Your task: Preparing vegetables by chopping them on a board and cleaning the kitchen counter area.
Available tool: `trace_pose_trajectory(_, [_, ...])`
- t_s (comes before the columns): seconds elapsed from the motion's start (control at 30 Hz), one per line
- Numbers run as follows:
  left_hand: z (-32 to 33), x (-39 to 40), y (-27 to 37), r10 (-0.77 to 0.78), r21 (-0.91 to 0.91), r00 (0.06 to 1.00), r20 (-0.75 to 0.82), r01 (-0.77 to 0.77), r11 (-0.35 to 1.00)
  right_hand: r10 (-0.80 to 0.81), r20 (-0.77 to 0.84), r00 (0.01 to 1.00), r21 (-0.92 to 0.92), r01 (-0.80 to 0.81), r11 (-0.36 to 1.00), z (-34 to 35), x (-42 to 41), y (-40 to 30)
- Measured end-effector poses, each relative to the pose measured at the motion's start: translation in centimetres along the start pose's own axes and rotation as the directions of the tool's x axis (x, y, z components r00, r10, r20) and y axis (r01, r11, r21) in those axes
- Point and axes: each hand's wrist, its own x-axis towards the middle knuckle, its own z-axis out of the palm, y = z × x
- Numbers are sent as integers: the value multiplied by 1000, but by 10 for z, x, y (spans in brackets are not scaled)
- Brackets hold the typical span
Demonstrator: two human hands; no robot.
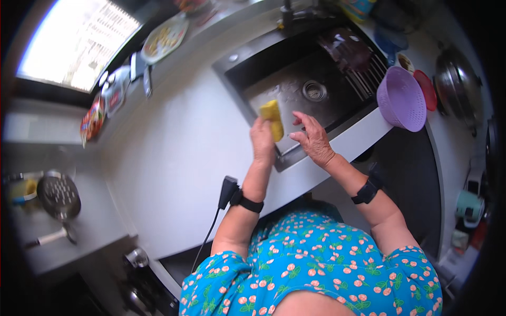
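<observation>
My left hand (263,140) grips a yellow sponge or folded cloth (276,121) over the near left corner of a dark kitchen sink (272,93). Blur keeps me from telling which of the two it is. Just to its right, my right hand (315,139) hovers above the sink's near edge with thumb and fingers apart and nothing between them. A round metal drain (314,91) sits in the basin floor, which looks wet in places. At the far right of the basin, a dark reddish item (344,49) lies by a slatted rack (365,81).
A purple perforated basket (401,98) stands tilted on the counter (178,138) right of the sink. Beyond it are a red lid (425,90) and a lidded metal pan (458,85). A plate of food (165,38) and a cleaver (138,67) rest on the window ledge.
</observation>
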Motion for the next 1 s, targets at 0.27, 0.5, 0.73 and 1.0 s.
trace_pose_trajectory(0.27, [-13, -71, -16, -157, -578, 971, 180, 233, 782, -109, 273, 956, -55, 129, 990, 19, -14, -39])
trace_pose_trajectory(0.5, [-39, -109, -12, -183, -578, 966, 184, 257, 774, 4, 303, 953, -74, 19, 997, 40, -22, -36])
trace_pose_trajectory(0.73, [-138, -152, 9, -123, -400, 988, -93, 76, 913, -312, 423, 850, 101, 298, 949, 70, -65, -71])
trace_pose_trajectory(1.0, [-180, -179, 24, -111, -494, 967, -229, -17, 869, -456, 743, 490, -45, 716, 697, 91, -103, -56])
